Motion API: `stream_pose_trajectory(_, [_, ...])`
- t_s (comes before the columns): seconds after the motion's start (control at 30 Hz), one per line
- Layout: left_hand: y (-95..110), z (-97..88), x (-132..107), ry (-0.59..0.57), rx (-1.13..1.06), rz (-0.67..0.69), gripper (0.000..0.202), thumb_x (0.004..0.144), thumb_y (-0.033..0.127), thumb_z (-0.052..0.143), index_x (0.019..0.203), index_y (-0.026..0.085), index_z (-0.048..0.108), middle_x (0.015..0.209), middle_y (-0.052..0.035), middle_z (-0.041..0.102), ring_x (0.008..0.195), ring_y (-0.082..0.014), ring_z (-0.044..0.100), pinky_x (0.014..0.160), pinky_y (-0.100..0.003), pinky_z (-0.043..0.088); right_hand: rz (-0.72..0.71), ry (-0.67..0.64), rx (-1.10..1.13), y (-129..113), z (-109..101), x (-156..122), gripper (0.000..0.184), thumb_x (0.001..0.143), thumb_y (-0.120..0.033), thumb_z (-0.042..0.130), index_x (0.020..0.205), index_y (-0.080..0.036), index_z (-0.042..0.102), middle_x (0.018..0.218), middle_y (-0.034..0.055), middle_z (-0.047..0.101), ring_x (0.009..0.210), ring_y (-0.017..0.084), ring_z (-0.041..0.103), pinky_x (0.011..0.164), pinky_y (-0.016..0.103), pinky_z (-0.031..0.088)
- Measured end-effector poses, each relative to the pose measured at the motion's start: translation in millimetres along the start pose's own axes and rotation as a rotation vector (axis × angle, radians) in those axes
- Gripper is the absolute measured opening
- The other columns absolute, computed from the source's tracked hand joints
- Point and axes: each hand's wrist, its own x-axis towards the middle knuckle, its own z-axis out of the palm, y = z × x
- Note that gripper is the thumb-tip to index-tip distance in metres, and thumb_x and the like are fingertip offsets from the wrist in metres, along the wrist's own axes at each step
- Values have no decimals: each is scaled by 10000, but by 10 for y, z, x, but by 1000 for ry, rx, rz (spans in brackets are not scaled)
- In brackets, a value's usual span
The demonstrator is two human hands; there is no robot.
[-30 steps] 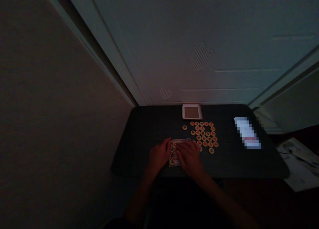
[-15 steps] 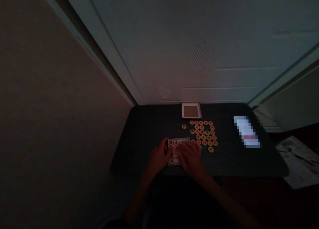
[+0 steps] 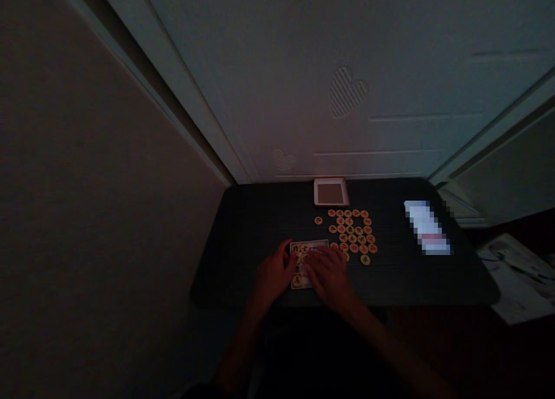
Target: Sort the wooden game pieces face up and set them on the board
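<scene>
The scene is very dim. A small open box [image 3: 303, 248] with round wooden game discs in it lies on the dark table [image 3: 243, 225]. My left hand [image 3: 271, 274] rests against the box's left edge, fingers curled at it. My right hand [image 3: 330, 274] lies over the box's right part, fingers stretched flat on the discs inside. Several loose discs [image 3: 352, 234] with red and dark marks lie in rows just right of and beyond the box. One single disc [image 3: 318, 220] sits apart to their left.
A shallow square lid or tray [image 3: 330, 192] stands at the table's far edge against a pale door with heart shapes. A blurred-out white object [image 3: 427, 227] lies at the right. Papers [image 3: 518, 277] lie on the floor right of the table. A wall closes the left side.
My left hand has slid slightly down the box's left edge, so the box's top row of discs shows now. My right hand stays over the box. The view drifted a little.
</scene>
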Motion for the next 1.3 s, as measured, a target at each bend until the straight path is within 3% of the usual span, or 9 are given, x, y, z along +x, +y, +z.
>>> stream_pose_trajectory(0.43, [92, -55, 130, -14, 111, -43, 362, 1014, 525, 452, 1229, 265, 582, 911, -22, 758, 828, -204, 720, 670, -265, 403, -1, -58, -33, -39, -36, 33, 380, 1015, -251, 481, 1376, -254, 597, 1350, 54, 669, 1359, 277, 484, 1216, 576, 190])
stream_pose_trajectory(0.87, [79, -21, 157, 19, 121, -57, 359, 997, 532, 482, 1209, 267, 600, 849, -12, 750, 780, -211, 714, 647, -270, 402, -21, 23, 6, -25, -26, 12, 321, 995, -236, 526, 1293, -258, 644, 1308, 56, 683, 1311, 275, 519, 1196, 568, 247])
stream_pose_trajectory(1.07, [-1, -30, 156, 25, 71, -29, 342, 1040, 471, 415, 1239, 271, 608, 971, -32, 770, 854, -203, 725, 700, -270, 433, -25, 61, 27, -4, -13, -11, 219, 964, -230, 585, 1150, -255, 699, 1172, 60, 723, 1214, 270, 569, 1166, 562, 290])
stream_pose_trajectory(1.3, [-38, -53, 142, 18, 28, 9, 342, 1048, 443, 397, 1265, 287, 610, 1100, -34, 769, 945, -220, 727, 782, -298, 474, -19, 46, 19, 0, 8, -11, 221, 960, -232, 604, 1157, -262, 698, 1154, 50, 725, 1181, 268, 578, 1165, 558, 288])
